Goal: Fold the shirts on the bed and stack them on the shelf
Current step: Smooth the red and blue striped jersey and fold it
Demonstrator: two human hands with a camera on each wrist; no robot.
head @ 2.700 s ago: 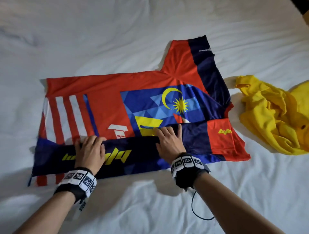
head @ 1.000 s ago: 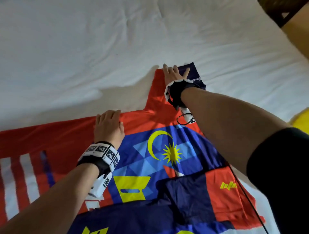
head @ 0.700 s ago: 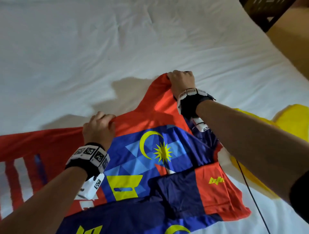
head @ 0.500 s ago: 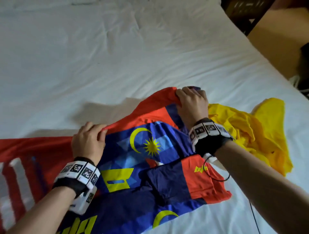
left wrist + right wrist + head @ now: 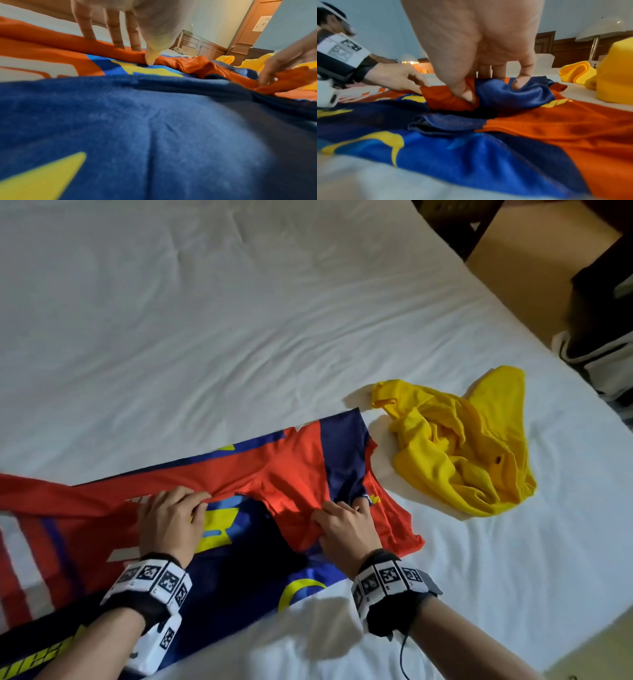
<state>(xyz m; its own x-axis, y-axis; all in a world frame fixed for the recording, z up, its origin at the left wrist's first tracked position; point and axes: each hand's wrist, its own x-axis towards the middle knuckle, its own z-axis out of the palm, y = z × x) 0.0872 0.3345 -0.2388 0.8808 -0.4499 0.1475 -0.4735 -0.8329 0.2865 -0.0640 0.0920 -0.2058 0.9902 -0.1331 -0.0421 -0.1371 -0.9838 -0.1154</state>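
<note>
Lying across the near part of the white bed (image 5: 239, 320), the red and blue jersey (image 5: 294, 470) has its far edge folded toward the person. The left hand (image 5: 169, 522) pinches the red fold between thumb and fingertips, and the right hand (image 5: 346, 529) grips the bunched sleeve, thumb on red, fingers on navy. A crumpled yellow shirt (image 5: 459, 446) lies just beside the jersey's right end.

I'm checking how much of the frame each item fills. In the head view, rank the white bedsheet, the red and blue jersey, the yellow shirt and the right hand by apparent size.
1. white bedsheet
2. red and blue jersey, partly cut off at the left edge
3. yellow shirt, crumpled
4. right hand, though nearer the camera
</note>
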